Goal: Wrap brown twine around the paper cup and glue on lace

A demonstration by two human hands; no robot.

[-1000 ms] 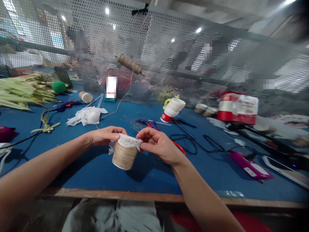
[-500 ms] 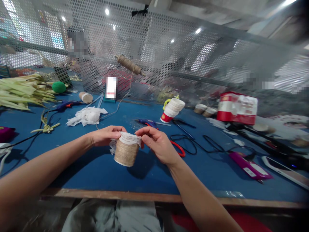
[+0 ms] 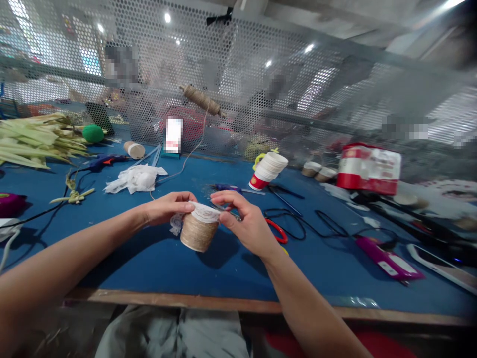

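A paper cup wrapped in tan twine [image 3: 199,232] is held above the blue table, slightly tilted. White lace trim [image 3: 203,213] runs round its rim, and a loose piece of lace hangs at the left side. My left hand [image 3: 169,208] is closed on the left of the rim, its thumb on the lace. At the right of the rim is my right hand [image 3: 242,219], thumb against the lace edge and fingers curled above it. Part of the right fingers' contact is hidden. Behind the hands lies a blue glue gun [image 3: 227,188].
Stacked paper cups [image 3: 269,169] stand behind on the right. Red-handled scissors [image 3: 278,231], black cables and a purple device [image 3: 389,258] lie at right. Crumpled white lace [image 3: 136,179], another glue gun [image 3: 106,161] and pale husks [image 3: 37,139] are at left. A twine spool [image 3: 201,99] hangs on the mesh.
The cup has shifted slightly right and up and tilts a little differently. My right fingers have spread a little from the rim, with the thumb staying at the lace. My left hand keeps its grip.
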